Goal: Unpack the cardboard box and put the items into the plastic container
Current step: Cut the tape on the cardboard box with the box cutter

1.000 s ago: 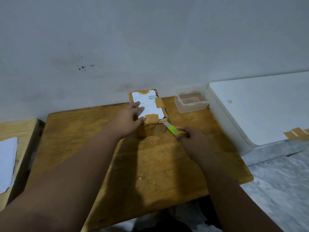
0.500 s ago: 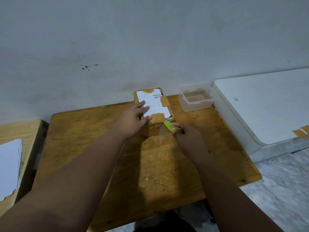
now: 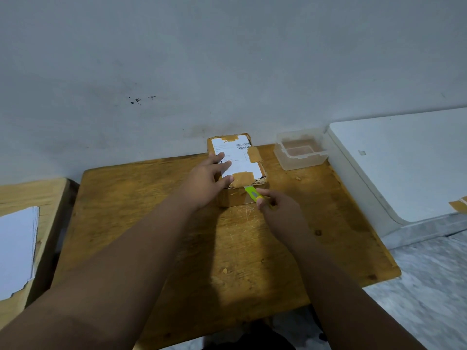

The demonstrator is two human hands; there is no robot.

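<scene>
Your left hand [image 3: 204,184] lies flat on the box [image 3: 237,168], palm down, fingers spread across the white label [image 3: 236,156], thumb at the near edge beside a strip of brown tape [image 3: 243,178]. The hand presses; it grips nothing.

Your right hand [image 3: 278,210] is closed around a green cutter [image 3: 254,194], pinched between thumb and fingers. The cutter points away from you and up to the left; its tip meets the box at the near top edge, just under the tape strip. The blade itself is too small to make out.

The box sits at the far middle of the table [image 3: 177,248], back end close against the wall [image 3: 227,59]. It is closed, with tape at the far end, the right side and the near end of the label. A barcode shows at the label's far right corner.

The container [image 3: 300,152] stands on the table just right of the box, apart from it, at the far right corner. It is clear, open-topped and lidless; the wood shows through its bottom.

A white slab [image 3: 404,160] lies to the right of the table, with tape at its near right edge. A second wooden surface [image 3: 25,193] on the left carries white paper [image 3: 15,248].
</scene>
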